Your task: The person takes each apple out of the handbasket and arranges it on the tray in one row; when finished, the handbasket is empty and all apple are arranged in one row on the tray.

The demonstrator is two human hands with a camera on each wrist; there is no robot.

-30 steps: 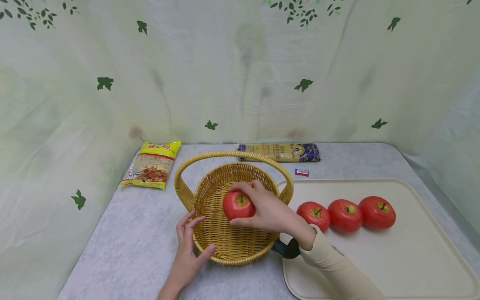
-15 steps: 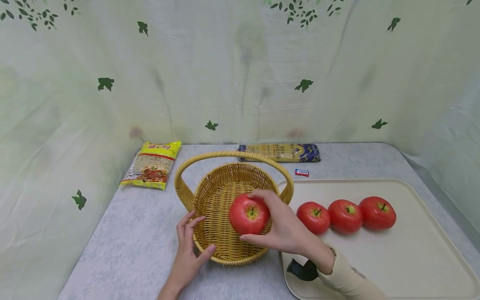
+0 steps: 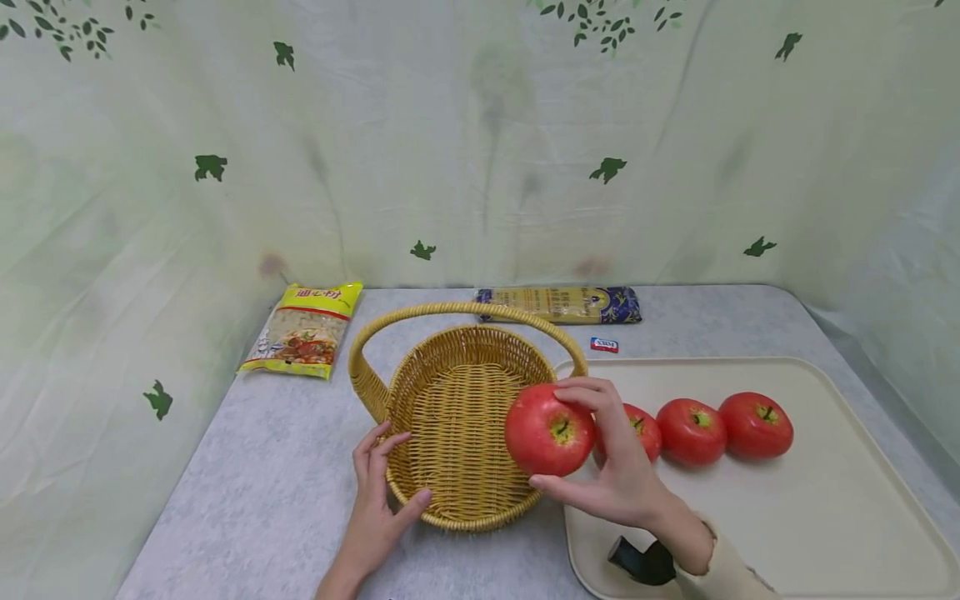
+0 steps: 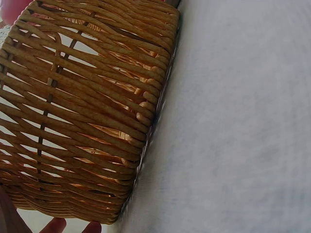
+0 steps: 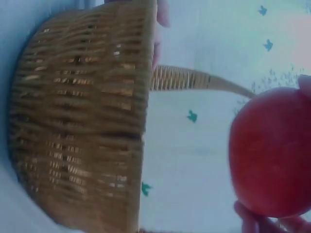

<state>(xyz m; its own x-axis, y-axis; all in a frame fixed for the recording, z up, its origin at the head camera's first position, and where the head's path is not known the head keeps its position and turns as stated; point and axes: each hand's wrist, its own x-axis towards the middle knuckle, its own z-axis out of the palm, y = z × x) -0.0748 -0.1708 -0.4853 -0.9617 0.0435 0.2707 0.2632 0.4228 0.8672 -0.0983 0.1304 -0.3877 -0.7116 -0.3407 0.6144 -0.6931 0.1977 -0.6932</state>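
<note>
A round wicker basket (image 3: 448, 475) with a tall arched handle stands on the table, its woven inside bare. My left hand (image 3: 375, 500) holds its near left rim, fingertips and thumb over the edge; the left wrist view shows the basket's woven side (image 4: 73, 121) close up. Between thumb and fingers my right hand (image 3: 626, 471) grips a red apple (image 3: 542, 429), raised over the basket's right rim. In the right wrist view this apple (image 5: 272, 153) is apart from the basket wall (image 5: 82, 126). One apple (image 3: 649, 429) on the tray is partly hidden behind the right hand.
A beige tray (image 3: 832, 525) lies right of the basket, bearing a middle apple (image 3: 693, 432) and a far-right apple (image 3: 754, 426) in the same row. Behind are a yellow food bag (image 3: 306, 329), a long noodle packet (image 3: 558, 306) and a small red-blue label (image 3: 604, 345).
The right hand has carried the apple from inside the basket up and rightward, over the right rim. My left hand and the basket stay as they were.
</note>
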